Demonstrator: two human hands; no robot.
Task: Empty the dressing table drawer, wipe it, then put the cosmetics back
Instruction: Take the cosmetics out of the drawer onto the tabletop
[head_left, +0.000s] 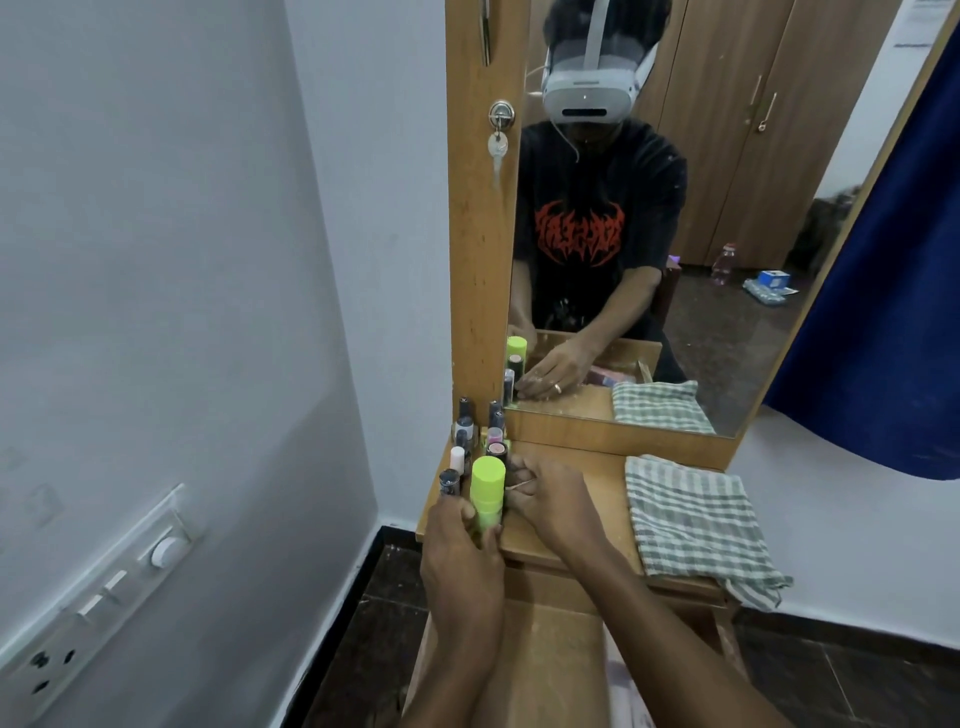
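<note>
A neon green tube (487, 491) stands upright at the left front of the wooden dressing table top (597, 499). My left hand (460, 561) is wrapped around its lower part. Several small nail polish bottles (464, 423) stand behind it in the table's left corner. My right hand (550, 501) rests on the table right of the tube, fingers curled around a thin light stick and small items I cannot make out. The open drawer (550, 654) lies below my forearms, its inside mostly hidden.
A folded green-and-white checked cloth (696, 525) lies on the right half of the table top, hanging over the front edge. The mirror (675, 234) rises behind. A wall with a switch panel (104, 592) is on the left, a blue curtain (883, 338) on the right.
</note>
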